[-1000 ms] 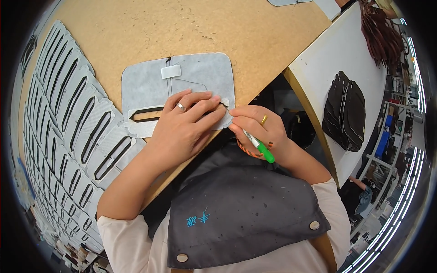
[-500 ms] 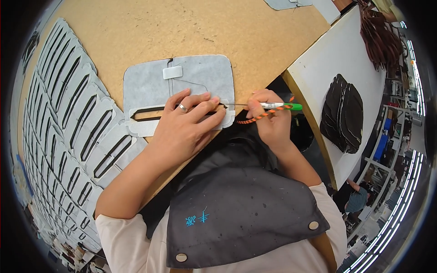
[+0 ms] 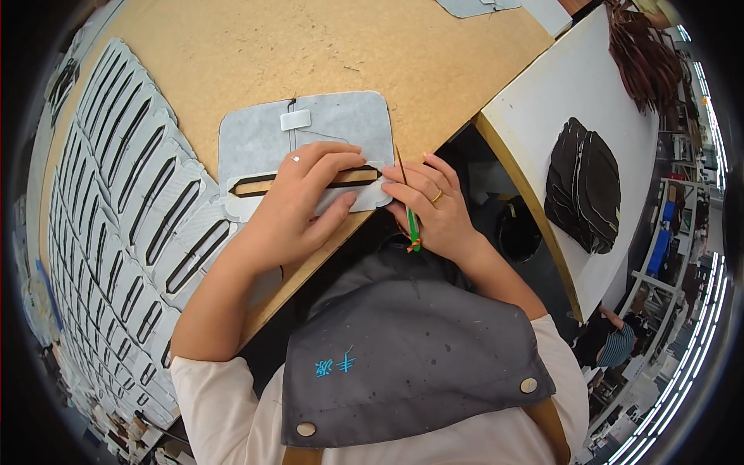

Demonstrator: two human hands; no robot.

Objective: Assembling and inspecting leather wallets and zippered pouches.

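Entry: my left hand (image 3: 298,205) lies flat, fingers spread, pinning the grey slotted piece (image 3: 310,147); right hand (image 3: 434,205) pinches the green pen (image 3: 411,221). Marking step, I judge; next needs steady tip placement.

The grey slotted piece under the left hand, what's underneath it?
The grey slotted piece lies on a larger grey sheet on the brown tabletop. The left hand covers its middle.

Your bench (image 3: 325,46) is bare brown board. Directly on it: one grey slotted panel (image 3: 310,139) at the near edge, overlapping rows of similar grey slotted pieces (image 3: 116,209) along your left. White side table (image 3: 558,108) carries a dark folded stack (image 3: 585,186).
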